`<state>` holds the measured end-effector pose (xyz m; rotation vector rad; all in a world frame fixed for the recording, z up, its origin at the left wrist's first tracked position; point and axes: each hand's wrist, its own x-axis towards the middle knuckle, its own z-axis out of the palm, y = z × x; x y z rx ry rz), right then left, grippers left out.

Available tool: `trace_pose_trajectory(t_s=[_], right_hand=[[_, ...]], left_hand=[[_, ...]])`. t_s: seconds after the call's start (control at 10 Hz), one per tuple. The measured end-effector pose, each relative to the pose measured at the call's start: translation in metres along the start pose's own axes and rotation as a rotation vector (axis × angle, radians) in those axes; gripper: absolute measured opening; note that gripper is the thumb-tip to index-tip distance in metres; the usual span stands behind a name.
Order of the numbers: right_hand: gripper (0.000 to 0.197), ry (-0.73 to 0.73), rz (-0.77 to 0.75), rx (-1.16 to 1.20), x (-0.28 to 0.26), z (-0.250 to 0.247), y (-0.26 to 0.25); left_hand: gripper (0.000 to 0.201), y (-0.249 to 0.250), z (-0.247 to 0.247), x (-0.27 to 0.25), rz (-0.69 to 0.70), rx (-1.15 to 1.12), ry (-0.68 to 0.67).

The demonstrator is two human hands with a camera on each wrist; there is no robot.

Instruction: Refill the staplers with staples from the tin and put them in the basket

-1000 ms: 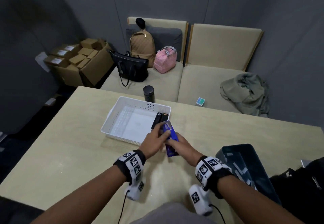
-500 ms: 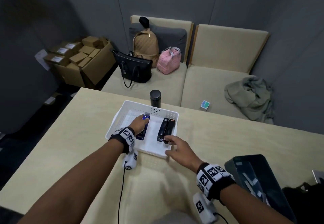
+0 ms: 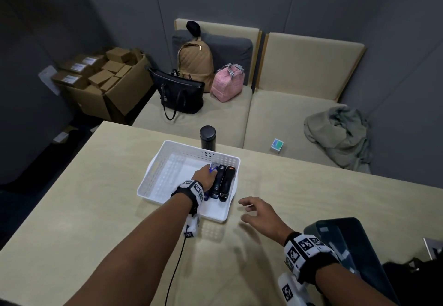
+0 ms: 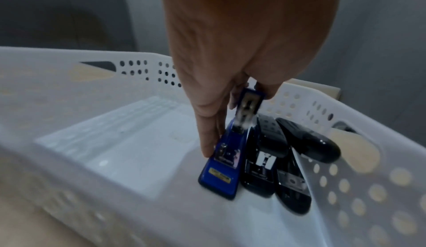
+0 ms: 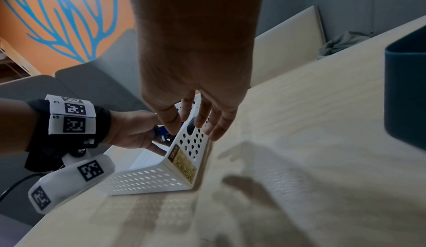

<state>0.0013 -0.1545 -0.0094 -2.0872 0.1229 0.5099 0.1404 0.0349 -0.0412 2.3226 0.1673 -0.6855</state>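
Room: grey padded walls close around a beige bench seat (image 3: 196, 116) with three bags on it, a crumpled green garment (image 3: 340, 135) at its far end, and a cardboard box (image 3: 105, 83) of small cartons in the corner.
Surface: pale wooden table (image 3: 72, 210), bare wood between the basket and its near edge.
Basket: white perforated basket (image 3: 153, 181) stands toward the table's far edge, with a black flask (image 3: 207, 137) just behind its far wall.
Left hand: my left hand (image 4: 232, 54) reaches into the basket, fingers (image 4: 207, 141) and thumb curled round the blue stapler (image 4: 221, 169), gripping it by its upper arm.
Blue stapler: its base lies on the basket floor, touching the nearer black one, against the right-hand side of the basket.
Black staplers: two black staplers (image 4: 276, 159) lie side by side between the blue one and the basket's right wall.
Right hand: my right hand (image 3: 257, 212) hovers over the table just beside the basket's right wall, fingers spread and relaxed, holding nothing.
Tin: a dark tin (image 3: 354, 245) sits at the table's near right edge; pale strips show inside, too small to tell more.
Progress: I judge the task nearly done, as all three staplers I can see are in the basket.
Left to do: let go of the blue one and draw my hand out; I see no other stapler on the table.
Unknown: whether each is filled, I cannot tell.
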Motion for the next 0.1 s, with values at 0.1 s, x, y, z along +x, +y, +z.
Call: trace_pose_trajectory(t_s=[0.1], right_hand=[[0.038,0.015,-0.010,0.002,0.0004,-0.0059,0.0013]], left_hand=[[0.041,0.0057,-0.0001,-0.0009,0.023,0.002,0.024]])
